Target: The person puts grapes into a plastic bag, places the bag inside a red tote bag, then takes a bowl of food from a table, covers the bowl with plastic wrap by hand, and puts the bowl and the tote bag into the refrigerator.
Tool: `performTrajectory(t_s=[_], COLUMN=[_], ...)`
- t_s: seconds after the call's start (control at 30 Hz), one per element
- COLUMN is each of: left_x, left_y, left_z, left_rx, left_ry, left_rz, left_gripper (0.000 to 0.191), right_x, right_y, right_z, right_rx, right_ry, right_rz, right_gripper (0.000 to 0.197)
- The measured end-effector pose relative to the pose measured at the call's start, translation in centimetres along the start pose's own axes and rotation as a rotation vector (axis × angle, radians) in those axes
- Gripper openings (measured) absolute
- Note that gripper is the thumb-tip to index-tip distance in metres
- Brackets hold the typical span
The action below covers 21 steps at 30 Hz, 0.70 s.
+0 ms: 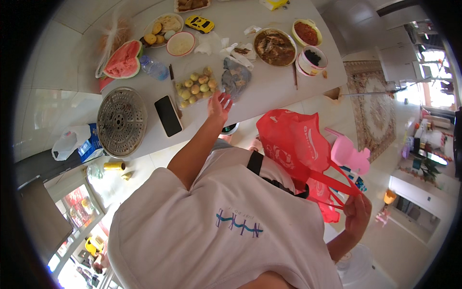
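My left hand (pixel 219 105) reaches over the table with its fingers apart and nothing seen in it. It is at the near edge of a clear plastic pack of small yellow-green fruits (pixel 195 86); whether it touches the pack I cannot tell. Just right of the fingers lies a crumpled grey plastic bag (pixel 235 77). Out to my right side, my right hand (pixel 357 211) is closed around the straps of a red shopping bag (pixel 288 141). The bag hangs beside my body and bears white print. Its contents are hidden.
On the table (pixel 263 95) are a metal steamer plate (pixel 122 121), a phone (pixel 168 116), a water bottle (pixel 154 68), cut watermelon (pixel 123 59), a bowl of stewed food (pixel 275 47) and a yellow toy car (pixel 199 24). A pink plastic object (pixel 350 155) stands beyond the red bag.
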<state>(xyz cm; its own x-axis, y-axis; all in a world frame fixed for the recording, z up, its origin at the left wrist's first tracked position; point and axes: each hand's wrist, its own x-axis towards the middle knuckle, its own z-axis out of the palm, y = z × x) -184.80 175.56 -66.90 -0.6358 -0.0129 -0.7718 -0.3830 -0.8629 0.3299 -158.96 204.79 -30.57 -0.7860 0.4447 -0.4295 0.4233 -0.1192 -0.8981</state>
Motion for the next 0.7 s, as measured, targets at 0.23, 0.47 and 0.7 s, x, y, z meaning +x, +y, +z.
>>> performTrajectory(t_s=[0.23, 0.47, 0.7], left_x=[-2.0, -5.3, -1.3], left_y=[0.2, 2.2, 6.1], left_z=[-3.0, -3.5, -10.9], left_rx=[0.106, 0.556, 0.434], left_ry=[0.051, 0.16, 0.13], left_rz=[0.125, 0.053, 0.316], left_gripper=[0.021, 0.051, 0.034], right_x=[0.7, 2.6, 1.6], right_y=[3.0, 4.4, 4.6], right_z=[0.4, -0.5, -3.6], right_rx=[0.038, 0.031, 0.04], right_ry=[0.038, 0.13, 0.269], right_rz=[0.11, 0.125, 0.2], right_gripper=[0.029, 0.029, 0.029])
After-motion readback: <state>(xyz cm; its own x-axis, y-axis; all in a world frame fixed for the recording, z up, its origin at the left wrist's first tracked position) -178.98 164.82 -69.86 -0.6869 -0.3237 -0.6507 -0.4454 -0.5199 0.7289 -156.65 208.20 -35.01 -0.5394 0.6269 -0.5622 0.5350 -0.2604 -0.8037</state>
